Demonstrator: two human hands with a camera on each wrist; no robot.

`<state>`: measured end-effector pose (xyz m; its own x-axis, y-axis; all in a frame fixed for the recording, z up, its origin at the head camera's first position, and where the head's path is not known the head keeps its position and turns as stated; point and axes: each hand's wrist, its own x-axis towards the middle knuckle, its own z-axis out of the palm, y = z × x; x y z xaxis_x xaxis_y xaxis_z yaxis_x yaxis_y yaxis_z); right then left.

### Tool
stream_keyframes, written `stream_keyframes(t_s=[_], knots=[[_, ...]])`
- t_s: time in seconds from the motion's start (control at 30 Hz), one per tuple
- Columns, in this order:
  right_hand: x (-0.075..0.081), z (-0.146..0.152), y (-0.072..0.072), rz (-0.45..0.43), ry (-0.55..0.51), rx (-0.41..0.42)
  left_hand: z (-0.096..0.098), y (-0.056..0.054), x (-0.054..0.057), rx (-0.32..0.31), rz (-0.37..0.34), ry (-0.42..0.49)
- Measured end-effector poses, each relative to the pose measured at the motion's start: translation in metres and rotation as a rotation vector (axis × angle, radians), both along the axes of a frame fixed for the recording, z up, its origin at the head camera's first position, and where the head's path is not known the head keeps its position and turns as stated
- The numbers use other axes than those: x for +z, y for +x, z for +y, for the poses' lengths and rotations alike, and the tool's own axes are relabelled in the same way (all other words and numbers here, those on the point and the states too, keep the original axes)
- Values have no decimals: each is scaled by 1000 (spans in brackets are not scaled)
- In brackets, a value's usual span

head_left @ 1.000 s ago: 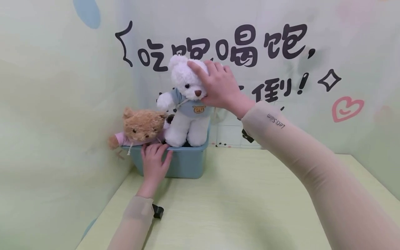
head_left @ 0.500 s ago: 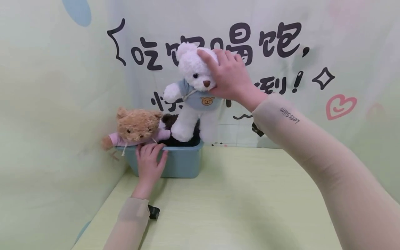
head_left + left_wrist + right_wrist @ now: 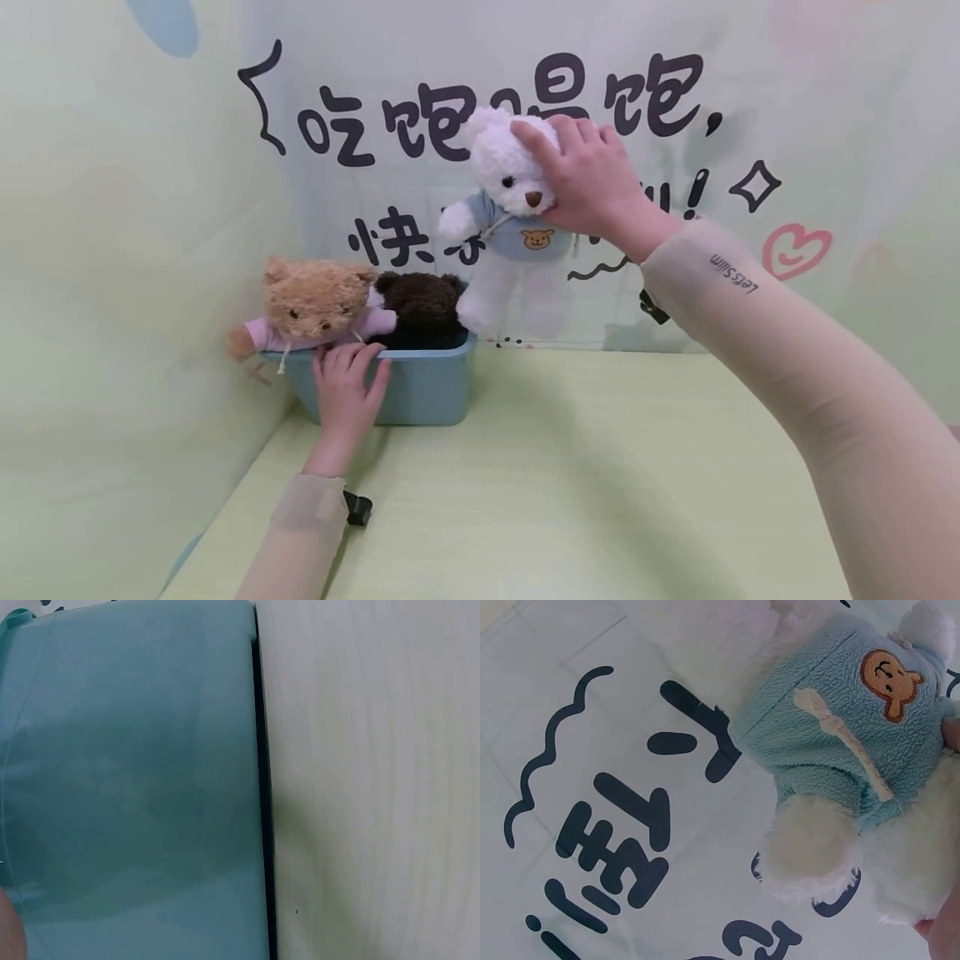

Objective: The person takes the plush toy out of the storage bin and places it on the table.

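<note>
A white teddy bear (image 3: 528, 242) in a light blue hoodie hangs upright in the air, to the right of a blue plastic bin (image 3: 431, 392). My right hand (image 3: 592, 175) grips it by the head, thumb across the front. In the right wrist view the hoodie (image 3: 840, 727) with its bear patch fills the upper right. My left hand (image 3: 347, 387) holds the bin's front rim, its fingers over the edge and thumb against the outer wall. A tan teddy bear (image 3: 318, 296) in pink leans out over the bin's left side. Behind it sits a dark brown plush (image 3: 423, 304), mostly hidden in the bin.
The bin stands at the back left of a pale wood-grain table (image 3: 525, 467), close to the left wall cloth (image 3: 112, 333). Behind the table hangs a backdrop (image 3: 727, 317) with large black characters and a pink heart.
My right hand has lifted the white teddy bear up out of the bin and moved it right, uncovering the dark brown plush. My left hand stays on the rim.
</note>
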<state>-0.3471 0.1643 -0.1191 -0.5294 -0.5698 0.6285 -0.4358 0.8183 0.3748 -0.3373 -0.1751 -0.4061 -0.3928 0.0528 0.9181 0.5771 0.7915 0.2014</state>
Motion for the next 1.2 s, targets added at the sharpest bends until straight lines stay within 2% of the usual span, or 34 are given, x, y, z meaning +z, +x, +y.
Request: stream_keyframes(t_s=[0.5,0.83,1.2], knots=[[-11,57,4,-66,1,-99,4,-4,0,1,-14,-15],[-24,87,-3,-46,4,-118,-2,0,-2,12,-11,-28],[-30,127,-6,-114,58,-190,-1,-4,-4,32,11,-56]])
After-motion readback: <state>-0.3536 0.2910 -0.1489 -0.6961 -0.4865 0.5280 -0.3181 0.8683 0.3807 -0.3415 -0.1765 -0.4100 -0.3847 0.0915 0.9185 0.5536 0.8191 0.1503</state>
